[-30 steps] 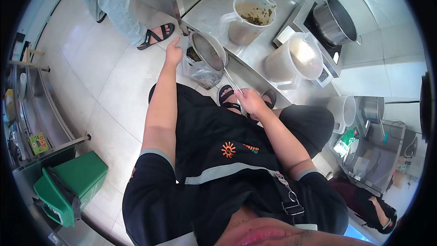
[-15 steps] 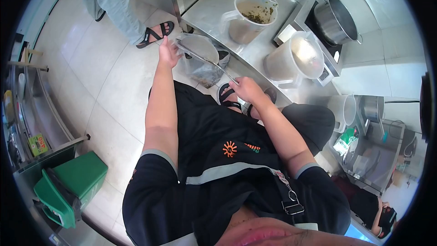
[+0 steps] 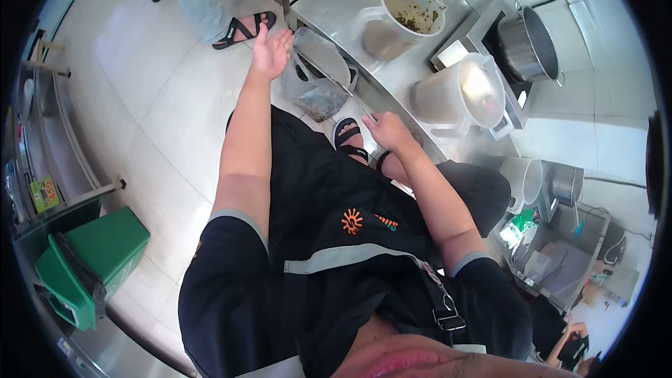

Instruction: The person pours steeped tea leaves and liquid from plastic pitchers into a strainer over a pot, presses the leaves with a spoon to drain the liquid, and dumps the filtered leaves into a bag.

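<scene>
Along the steel counter's (image 3: pixel 325 14) near edge, the right hand (image 3: pixel 388 131) pinches the handle of a strainer (image 3: pixel 338 82), whose long axis runs away from it toward ten o'clock over a clear bag (image 3: pixel 323 105) on the floor. Farther out, the left hand (image 3: pixel 271 54) is spread with its palm showing, and the strainer's far end lies near it at about three o'clock, apart from the fingers. Those fingers were closer to that end a moment ago, and the mesh, first seen face-on, has turned nearly edge-on.
</scene>
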A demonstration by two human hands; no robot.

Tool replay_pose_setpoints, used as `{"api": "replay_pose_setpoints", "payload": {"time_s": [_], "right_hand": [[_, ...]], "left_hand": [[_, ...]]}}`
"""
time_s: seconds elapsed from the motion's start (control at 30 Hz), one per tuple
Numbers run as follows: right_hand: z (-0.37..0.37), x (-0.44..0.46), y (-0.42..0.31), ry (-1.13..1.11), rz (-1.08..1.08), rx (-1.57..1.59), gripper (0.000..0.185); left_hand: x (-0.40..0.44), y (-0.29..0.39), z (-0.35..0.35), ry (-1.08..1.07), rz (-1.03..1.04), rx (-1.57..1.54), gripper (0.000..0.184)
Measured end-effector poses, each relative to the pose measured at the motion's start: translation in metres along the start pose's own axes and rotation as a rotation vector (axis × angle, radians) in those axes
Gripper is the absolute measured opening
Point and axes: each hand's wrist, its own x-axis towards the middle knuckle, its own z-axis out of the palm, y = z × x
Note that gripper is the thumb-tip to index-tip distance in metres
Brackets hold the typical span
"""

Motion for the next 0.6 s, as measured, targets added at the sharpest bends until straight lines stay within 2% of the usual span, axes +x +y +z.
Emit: {"api": "replay_pose_setpoints", "payload": {"time_s": [0.07,0.1,0.13,0.2,0.23,0.33,0.37,0.4,0.47,0.5,0.53,0.6], "right_hand": [[0.002,0.002,0.003,-0.009,-0.008,-0.009,0.039],[0.004,0.001,0.006,0.012,-0.039,0.014,0.043],[0.006,0.001,0.008,0.032,-0.071,0.037,0.048],[0.007,0.002,0.009,0.031,-0.049,0.067,0.05],[0.007,0.002,0.009,0.044,-0.02,0.104,0.052],[0.0,0.0,0.006,-0.051,0.085,0.142,0.051],[0.001,0.004,0.01,-0.056,0.083,0.137,0.051],[0.004,0.008,0.014,-0.094,0.125,0.212,0.051],[0.007,0.008,0.026,-0.153,0.168,0.274,0.051],[0.005,0.007,0.026,-0.238,0.197,0.491,0.049],[0.003,0.007,0.025,-0.318,0.225,0.71,0.048],[0.001,0.006,0.024,-0.342,0.232,0.72,0.052]], "left_hand": [[0.004,-0.006,0.003,0.31,0.204,-0.036,0.096],[0.001,-0.003,0.001,0.081,0.169,-0.159,0.093],[-0.003,-0.005,0.001,0.096,0.173,-0.17,0.093],[-0.003,-0.011,0.006,0.33,0.303,-0.003,0.089],[-0.005,-0.012,0.004,0.338,0.306,-0.006,0.089],[-0.01,-0.026,-0.002,0.492,0.123,0.779,0.077],[-0.009,-0.035,-0.002,0.584,0.074,0.889,0.059],[-0.009,-0.036,-0.002,0.591,0.071,0.883,0.059],[-0.01,-0.035,-0.005,0.28,-0.028,1.074,0.043],[-0.009,-0.043,-0.007,0.268,0.164,1.06,0.028],[-0.007,-0.046,-0.012,0.28,0.164,1.056,0.028],[-0.002,-0.049,-0.009,0.317,0.167,0.914,0.024]]}}
